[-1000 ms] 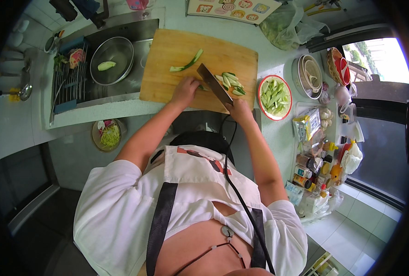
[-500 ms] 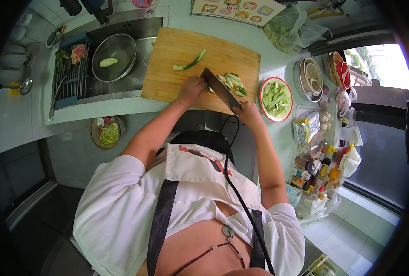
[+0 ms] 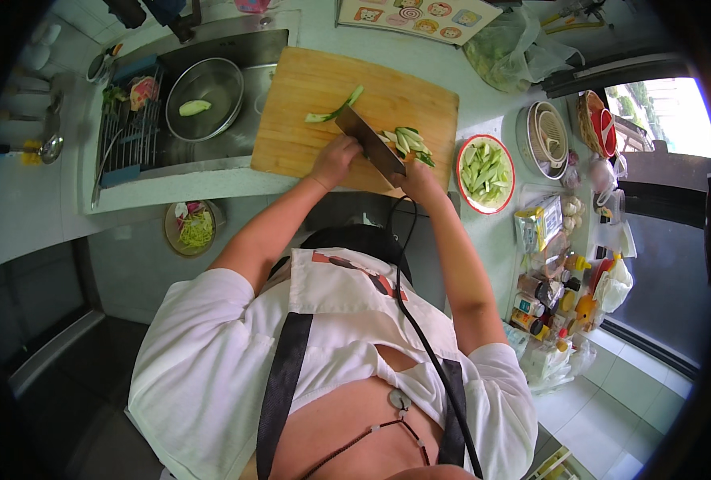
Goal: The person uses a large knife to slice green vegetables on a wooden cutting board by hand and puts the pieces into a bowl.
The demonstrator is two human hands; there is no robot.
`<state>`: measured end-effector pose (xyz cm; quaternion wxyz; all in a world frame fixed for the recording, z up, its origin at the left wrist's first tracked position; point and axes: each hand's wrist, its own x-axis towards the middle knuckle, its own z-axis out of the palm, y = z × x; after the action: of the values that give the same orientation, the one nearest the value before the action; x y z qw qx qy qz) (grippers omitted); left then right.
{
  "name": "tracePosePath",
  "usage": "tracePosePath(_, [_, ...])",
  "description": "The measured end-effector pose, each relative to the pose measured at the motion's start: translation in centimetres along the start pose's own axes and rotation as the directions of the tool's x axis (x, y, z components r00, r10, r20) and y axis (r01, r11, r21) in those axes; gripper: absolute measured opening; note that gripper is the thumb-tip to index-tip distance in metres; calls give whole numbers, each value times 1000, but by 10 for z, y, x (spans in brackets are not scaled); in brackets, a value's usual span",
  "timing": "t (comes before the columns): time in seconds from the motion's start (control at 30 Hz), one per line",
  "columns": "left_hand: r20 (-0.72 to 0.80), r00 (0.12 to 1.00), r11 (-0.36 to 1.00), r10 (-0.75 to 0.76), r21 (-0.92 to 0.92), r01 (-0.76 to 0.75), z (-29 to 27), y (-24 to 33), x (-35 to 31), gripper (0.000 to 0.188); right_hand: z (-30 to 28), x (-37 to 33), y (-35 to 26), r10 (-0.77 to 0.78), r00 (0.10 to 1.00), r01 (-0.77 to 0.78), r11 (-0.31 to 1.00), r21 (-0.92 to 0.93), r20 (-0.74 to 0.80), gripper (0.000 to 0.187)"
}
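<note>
My right hand (image 3: 420,180) is wrapped round the handle end of a kitchen cleaver (image 3: 370,144). The cleaver's broad blade slants across the wooden cutting board (image 3: 291,96). Against the blade's left side my left hand (image 3: 337,160) is closed, its fingers bent; the blade and fingers hide whatever lies under them. Cut cucumber pieces (image 3: 407,142), pale with green skin, form a small pile right of the blade. A long cucumber strip (image 3: 335,109) lies beyond my left hand. Beside the board stands a red-rimmed plate (image 3: 513,179) heaped with more cucumber pieces.
At left, a metal bowl (image 3: 232,120) holding a cucumber piece (image 3: 195,107) sits in the sink (image 3: 255,132) beside a dish rack (image 3: 123,152). Below is a bin (image 3: 171,240) of peelings. Bottles and packages (image 3: 541,300) crowd the right counter, near stacked colanders (image 3: 543,140).
The cleaver and my right hand have shifted left along the board, away from the cut pile. My left hand stays close beside the blade. The whole view has moved slightly.
</note>
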<state>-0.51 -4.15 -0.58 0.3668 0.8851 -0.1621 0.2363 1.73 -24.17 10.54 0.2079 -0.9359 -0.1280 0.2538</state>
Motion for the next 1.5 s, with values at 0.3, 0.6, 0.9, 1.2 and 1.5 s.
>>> tracePosePath(0.3, [-141,974,983,-177,23,182,-23,0,14,18,-11,-10,30,152,983,-132,973,191,-98,35])
tracePosePath(0.6, [77,942,871,-326,411,268,-50,-23,47,24,14,-7,51,50,994,-23,967,252,-100,25])
tracePosePath(0.9, [190,955,931,-229,329,158,-42,-39,32,26,-6,-16,52,269,945,-229,950,210,-188,28])
tracePosePath(1.2, [108,990,949,88,294,-116,-59,-33,11,25,3,-31,27,-58,950,55,998,-16,-306,25])
tracePosePath(1.5, [-16,1000,994,-27,103,29,-23,-11,-2,24,-18,-26,6,-142,983,98,945,-313,-120,22])
